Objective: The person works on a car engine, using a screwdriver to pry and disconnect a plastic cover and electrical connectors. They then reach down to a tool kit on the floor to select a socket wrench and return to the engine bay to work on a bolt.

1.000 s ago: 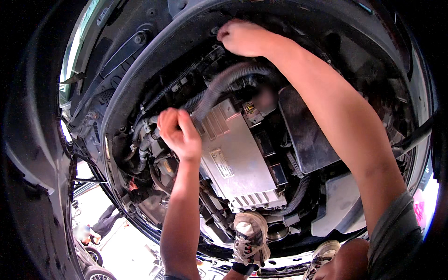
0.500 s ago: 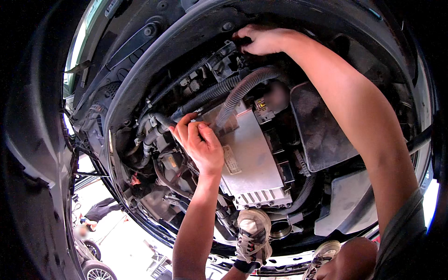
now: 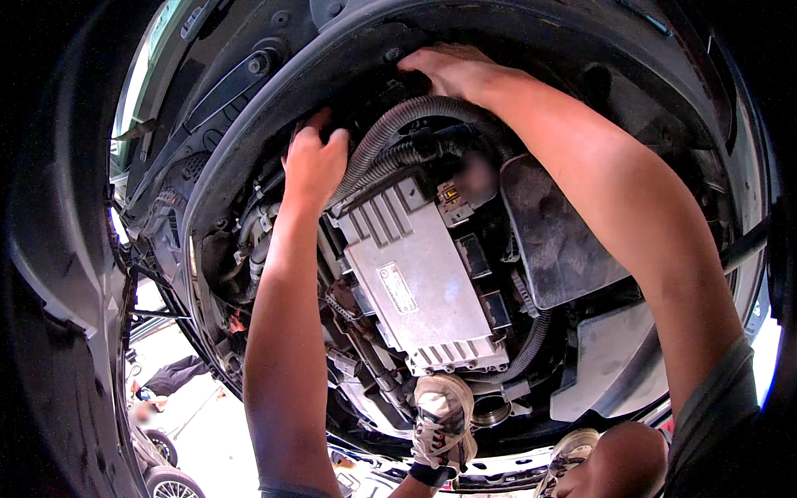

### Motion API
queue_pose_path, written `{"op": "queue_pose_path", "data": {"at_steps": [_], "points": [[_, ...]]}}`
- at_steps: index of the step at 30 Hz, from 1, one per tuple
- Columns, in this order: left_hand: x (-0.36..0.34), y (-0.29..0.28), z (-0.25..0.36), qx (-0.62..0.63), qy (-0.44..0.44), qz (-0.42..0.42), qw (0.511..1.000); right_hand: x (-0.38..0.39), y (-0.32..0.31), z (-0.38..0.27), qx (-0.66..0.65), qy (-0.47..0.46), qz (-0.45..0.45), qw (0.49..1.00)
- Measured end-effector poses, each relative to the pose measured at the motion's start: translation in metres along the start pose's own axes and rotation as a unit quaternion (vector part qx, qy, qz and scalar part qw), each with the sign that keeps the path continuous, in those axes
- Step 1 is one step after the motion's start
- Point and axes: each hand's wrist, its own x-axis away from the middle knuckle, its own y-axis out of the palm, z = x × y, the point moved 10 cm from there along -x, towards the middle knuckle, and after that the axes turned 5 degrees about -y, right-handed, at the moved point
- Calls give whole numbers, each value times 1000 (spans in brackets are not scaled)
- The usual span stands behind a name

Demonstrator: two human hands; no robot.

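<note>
My left hand (image 3: 315, 162) reaches into the dark gap at the back of the engine bay, left of a black corrugated hose (image 3: 407, 112), with thumb and fingers apart and fingertips in shadow. My right hand (image 3: 440, 70) is curled at the rear edge above that hose, its fingertips on something too dark to make out. Below the hose lies a silver ribbed metal housing (image 3: 415, 282), with a yellow connector (image 3: 451, 193) at its upper right. A black box-shaped cover (image 3: 556, 249) sits under my right forearm.
My sneaker (image 3: 440, 419) rests at the front of the bay; my knee (image 3: 627, 465) is at lower right. The raised black hood or panel (image 3: 62, 249) curves along the left. A person in dark trousers (image 3: 174, 373) and car wheels (image 3: 170, 485) show on the bright floor at lower left.
My left hand has moved up from the middle of the hoses to the back of the bay. My right hand stays at the rear edge, shifting slightly.
</note>
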Motion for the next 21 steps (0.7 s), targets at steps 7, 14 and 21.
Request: {"op": "queue_pose_path", "data": {"at_steps": [7,14,21], "points": [[-11,17,-4,-48,78,26,995,-9,6,0,9,-66,6,998],[-4,14,1,-21,127,81,988,-21,11,-23,81,-100,-79,989],[6,7,16,-103,124,121,980,14,-7,-20,2,71,-59,996]]}}
